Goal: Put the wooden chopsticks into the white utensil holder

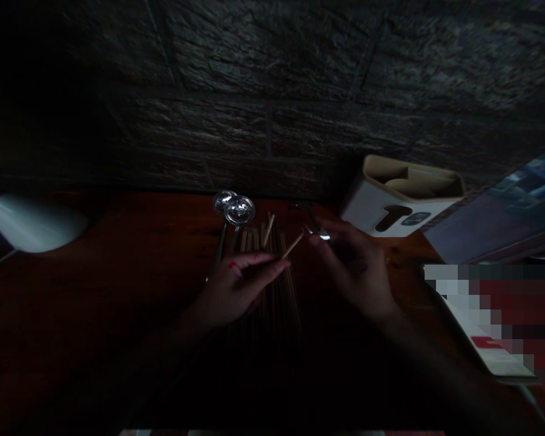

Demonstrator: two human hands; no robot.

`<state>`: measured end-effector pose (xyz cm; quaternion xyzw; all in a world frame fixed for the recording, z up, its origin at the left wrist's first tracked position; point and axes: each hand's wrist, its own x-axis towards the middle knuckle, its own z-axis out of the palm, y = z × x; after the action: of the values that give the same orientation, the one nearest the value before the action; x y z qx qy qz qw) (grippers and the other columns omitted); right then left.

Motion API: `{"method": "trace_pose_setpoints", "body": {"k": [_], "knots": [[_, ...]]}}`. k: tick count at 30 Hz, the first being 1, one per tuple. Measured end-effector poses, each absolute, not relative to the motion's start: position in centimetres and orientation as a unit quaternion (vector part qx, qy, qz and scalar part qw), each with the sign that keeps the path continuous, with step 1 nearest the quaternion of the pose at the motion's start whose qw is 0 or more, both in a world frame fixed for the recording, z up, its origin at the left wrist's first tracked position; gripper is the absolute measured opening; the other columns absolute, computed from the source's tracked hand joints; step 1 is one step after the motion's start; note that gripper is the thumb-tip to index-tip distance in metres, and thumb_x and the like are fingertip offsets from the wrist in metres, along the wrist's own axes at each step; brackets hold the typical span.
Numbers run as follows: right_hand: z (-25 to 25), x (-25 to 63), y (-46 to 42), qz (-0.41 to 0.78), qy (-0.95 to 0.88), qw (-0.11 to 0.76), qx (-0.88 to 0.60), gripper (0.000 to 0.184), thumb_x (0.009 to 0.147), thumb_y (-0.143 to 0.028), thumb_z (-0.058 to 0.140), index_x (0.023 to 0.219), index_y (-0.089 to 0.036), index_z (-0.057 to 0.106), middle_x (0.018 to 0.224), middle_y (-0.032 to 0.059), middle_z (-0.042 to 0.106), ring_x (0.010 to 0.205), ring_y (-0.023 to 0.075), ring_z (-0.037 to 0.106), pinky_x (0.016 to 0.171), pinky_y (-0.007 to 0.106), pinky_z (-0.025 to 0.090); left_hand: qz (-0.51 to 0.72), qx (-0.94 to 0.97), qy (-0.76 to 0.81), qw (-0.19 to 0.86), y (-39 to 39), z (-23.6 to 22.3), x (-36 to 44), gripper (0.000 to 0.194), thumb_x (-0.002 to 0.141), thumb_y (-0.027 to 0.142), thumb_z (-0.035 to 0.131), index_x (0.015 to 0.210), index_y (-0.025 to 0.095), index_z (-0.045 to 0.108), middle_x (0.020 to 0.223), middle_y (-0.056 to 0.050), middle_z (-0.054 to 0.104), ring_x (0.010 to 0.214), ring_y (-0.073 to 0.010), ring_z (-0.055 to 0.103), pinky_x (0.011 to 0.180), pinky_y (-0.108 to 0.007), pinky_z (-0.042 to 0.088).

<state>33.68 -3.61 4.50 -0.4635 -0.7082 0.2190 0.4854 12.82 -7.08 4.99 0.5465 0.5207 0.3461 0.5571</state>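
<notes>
My left hand is closed, thumb and forefinger pinching a thin wooden chopstick that points up and to the right. Beneath that hand, a bunch of chopsticks lies lengthwise on the brown wooden table. Two perforated metal ladles rest just left of the bunch, their round heads overlapping. Close to the chopstick's tip, my right hand is closed on a small shiny metal piece that looks like a fork. Dim light hides its handle and most of the fingers.
Beyond my right hand stands a white utensil holder with a tan, divided inside. A dark stone-patterned wall runs along the table's back. To the left is a pale rounded object; a white-edged, blurred-out item lies at right.
</notes>
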Motion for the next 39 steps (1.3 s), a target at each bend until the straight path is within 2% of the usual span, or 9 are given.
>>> {"method": "trace_pose_setpoints", "body": {"k": [3, 12, 16, 22, 26, 31, 33, 37, 39], "knots": [[4.1, 34.8, -2.3, 0.188, -0.694, 0.480, -0.503, 0.030, 0.087, -0.037, 0.064, 0.113, -0.020, 0.065, 0.088, 0.0042, 0.073, 0.075, 0.0169, 0.068, 0.066, 0.029, 0.054, 0.347, 0.545, 0.521, 0.559, -7.2, 5.0, 12.8, 0.043, 0.084, 0.053, 0.062, 0.105, 0.017, 0.072, 0.044, 0.008, 0.041, 0.038, -0.0065, 0.033, 0.035, -0.018, 0.024], [5.3, 33.3, -4.5, 0.235, -0.694, 0.511, -0.451, 0.027, 0.086, -0.033, 0.067, 0.111, -0.024, 0.063, 0.096, 0.0047, 0.074, 0.079, 0.0183, 0.069, 0.068, 0.030, 0.056, 0.347, 0.537, 0.528, 0.560, -7.0, 5.3, 12.9, 0.043, 0.083, 0.052, 0.063, 0.106, 0.017, 0.073, 0.044, 0.008, 0.041, 0.037, -0.0071, 0.034, 0.035, -0.019, 0.025], [4.9, 33.0, -4.6, 0.231, -0.716, 0.493, -0.438, 0.026, 0.086, -0.032, 0.067, 0.111, -0.024, 0.063, 0.101, 0.0042, 0.074, 0.083, 0.0177, 0.070, 0.071, 0.030, 0.056, 0.344, 0.555, 0.528, 0.543, -7.1, 5.3, 13.0, 0.041, 0.083, 0.051, 0.062, 0.103, 0.017, 0.074, 0.044, 0.007, 0.045, 0.038, -0.0074, 0.036, 0.036, -0.019, 0.026], [4.1, 35.3, -1.8, 0.149, -0.699, 0.467, -0.521, 0.025, 0.087, -0.037, 0.063, 0.107, -0.021, 0.063, 0.081, 0.0030, 0.071, 0.067, 0.0160, 0.066, 0.060, 0.028, 0.051, 0.354, 0.580, 0.531, 0.507, -7.3, 5.8, 13.2, 0.036, 0.084, 0.046, 0.063, 0.100, 0.017, 0.076, 0.044, 0.006, 0.049, 0.038, -0.0080, 0.037, 0.037, -0.020, 0.027], [4.5, 35.0, -2.6, 0.184, -0.695, 0.488, -0.496, 0.027, 0.087, -0.037, 0.065, 0.110, -0.022, 0.062, 0.089, 0.0044, 0.072, 0.071, 0.0171, 0.067, 0.060, 0.028, 0.052, 0.360, 0.585, 0.541, 0.486, -7.0, 5.6, 13.1, 0.035, 0.084, 0.046, 0.063, 0.101, 0.019, 0.077, 0.046, 0.003, 0.056, 0.042, -0.0106, 0.045, 0.039, -0.021, 0.031], [4.6, 33.0, -4.5, 0.252, -0.717, 0.472, -0.446, 0.026, 0.087, -0.034, 0.065, 0.112, -0.025, 0.062, 0.100, 0.0047, 0.073, 0.080, 0.0177, 0.070, 0.070, 0.030, 0.055, 0.355, 0.601, 0.542, 0.469, -6.9, 5.1, 13.0, 0.032, 0.084, 0.045, 0.064, 0.100, 0.020, 0.077, 0.071, -0.002, 0.073, 0.059, -0.0140, 0.060, 0.049, -0.022, 0.042], [4.1, 33.2, -3.8, 0.234, -0.724, 0.463, -0.455, 0.026, 0.088, -0.035, 0.064, 0.111, -0.024, 0.063, 0.098, 0.0045, 0.073, 0.079, 0.0174, 0.069, 0.070, 0.030, 0.055, 0.359, 0.598, 0.545, 0.465, -7.1, 5.2, 13.1, 0.032, 0.083, 0.045, 0.065, 0.099, 0.020, 0.077, 0.073, -0.003, 0.074, 0.061, -0.0143, 0.061, 0.048, -0.021, 0.042], [3.2, 35.0, -1.5, 0.181, -0.712, 0.452, -0.506, 0.025, 0.088, -0.039, 0.063, 0.104, -0.020, 0.063, 0.082, 0.0036, 0.072, 0.070, 0.0171, 0.068, 0.062, 0.029, 0.052, 0.365, 0.589, 0.553, 0.463, -7.4, 5.7, 13.4, 0.030, 0.082, 0.044, 0.066, 0.097, 0.019, 0.077, 0.062, -0.001, 0.070, 0.057, -0.0147, 0.059, 0.043, -0.021, 0.037], [3.1, 35.4, -1.1, 0.186, -0.706, 0.452, -0.512, 0.026, 0.088, -0.039, 0.063, 0.106, -0.020, 0.062, 0.081, 0.0030, 0.072, 0.068, 0.0163, 0.067, 0.060, 0.028, 0.051, 0.376, 0.581, 0.558, 0.459, -7.3, 5.8, 13.4, 0.031, 0.082, 0.043, 0.065, 0.097, 0.018, 0.077, 0.066, -0.002, 0.071, 0.060, -0.0152, 0.061, 0.044, -0.021, 0.038]]}}
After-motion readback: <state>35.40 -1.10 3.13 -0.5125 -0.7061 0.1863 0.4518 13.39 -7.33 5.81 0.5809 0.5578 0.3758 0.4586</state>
